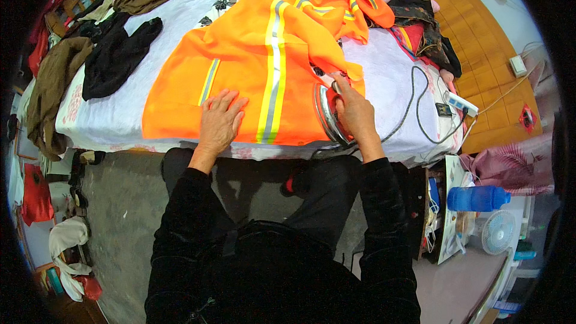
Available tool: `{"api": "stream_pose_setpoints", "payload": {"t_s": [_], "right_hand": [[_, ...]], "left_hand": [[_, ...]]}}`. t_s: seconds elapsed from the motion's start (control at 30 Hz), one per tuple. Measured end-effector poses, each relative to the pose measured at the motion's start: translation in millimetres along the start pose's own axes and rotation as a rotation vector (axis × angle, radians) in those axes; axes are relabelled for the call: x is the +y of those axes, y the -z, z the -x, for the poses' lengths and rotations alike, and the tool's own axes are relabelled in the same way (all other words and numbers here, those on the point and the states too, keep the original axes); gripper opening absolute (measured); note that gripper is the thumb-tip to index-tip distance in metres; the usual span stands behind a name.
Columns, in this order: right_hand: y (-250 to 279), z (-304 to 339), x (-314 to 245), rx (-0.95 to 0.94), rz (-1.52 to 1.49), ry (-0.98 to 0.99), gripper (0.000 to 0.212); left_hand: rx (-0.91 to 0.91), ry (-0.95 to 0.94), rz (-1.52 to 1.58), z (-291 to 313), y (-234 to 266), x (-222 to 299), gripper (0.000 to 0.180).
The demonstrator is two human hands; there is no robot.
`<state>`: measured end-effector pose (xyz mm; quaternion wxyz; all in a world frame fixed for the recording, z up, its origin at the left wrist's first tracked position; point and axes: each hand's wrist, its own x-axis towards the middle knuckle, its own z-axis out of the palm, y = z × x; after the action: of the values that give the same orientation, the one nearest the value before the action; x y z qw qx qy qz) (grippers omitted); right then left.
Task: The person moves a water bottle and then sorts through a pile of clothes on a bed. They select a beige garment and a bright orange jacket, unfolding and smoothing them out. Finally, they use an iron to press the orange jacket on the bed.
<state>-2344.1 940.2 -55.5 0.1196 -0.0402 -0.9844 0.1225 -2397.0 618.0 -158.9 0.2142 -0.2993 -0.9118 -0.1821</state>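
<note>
An orange safety jacket [240, 54] with yellow and grey reflective stripes lies spread over the bed in front of me. My left hand [221, 121] rests flat on its lower part, fingers stretched out, between the short slanted stripe and the long vertical one. At the jacket's right edge my right hand [355, 111] grips the handle of a clothes iron [327, 114]. The iron has a shiny metal body with some red on it. Its soleplate is hidden, so I cannot tell how it meets the cloth.
A dark cord [414, 108] loops from near the iron to a white power strip [461, 103] at the bed's right edge. Black garments [120, 60] and brown ones lie at the left. A blue bottle [477, 198] and a small fan [498, 232] stand at the lower right.
</note>
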Motion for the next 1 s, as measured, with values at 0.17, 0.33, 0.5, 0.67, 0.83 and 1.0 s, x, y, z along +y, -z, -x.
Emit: {"api": "stream_pose_setpoints", "payload": {"t_s": [0.17,0.33,0.5,0.67,0.83,1.0], "right_hand": [[2.2,-3.3,6.7,-0.029,0.009,0.010,0.050],[3.4,-2.6,5.1,-0.067,0.001,0.054,0.050],[0.7,-1.5,-5.3,-0.043,-0.058,0.169,0.046],[-7.3,-8.8,-26.5,-0.083,-0.084,0.225,0.045],[-7.4,-9.0,-36.1,-0.093,-0.074,0.231,0.044],[-5.8,-4.3,-29.6,-0.046,-0.116,0.219,0.047]], "left_hand": [[-0.004,0.008,0.037,-0.4,1.7,0.2,0.037],[0.015,0.010,0.026,0.9,0.1,1.7,0.037],[0.015,0.015,0.021,0.5,-0.9,2.1,0.038],[-0.002,0.014,0.007,-0.5,0.0,2.6,0.038],[-0.002,0.009,0.007,-0.4,-0.8,1.5,0.038],[0.009,-0.006,0.000,-0.9,-0.5,0.0,0.036]]}}
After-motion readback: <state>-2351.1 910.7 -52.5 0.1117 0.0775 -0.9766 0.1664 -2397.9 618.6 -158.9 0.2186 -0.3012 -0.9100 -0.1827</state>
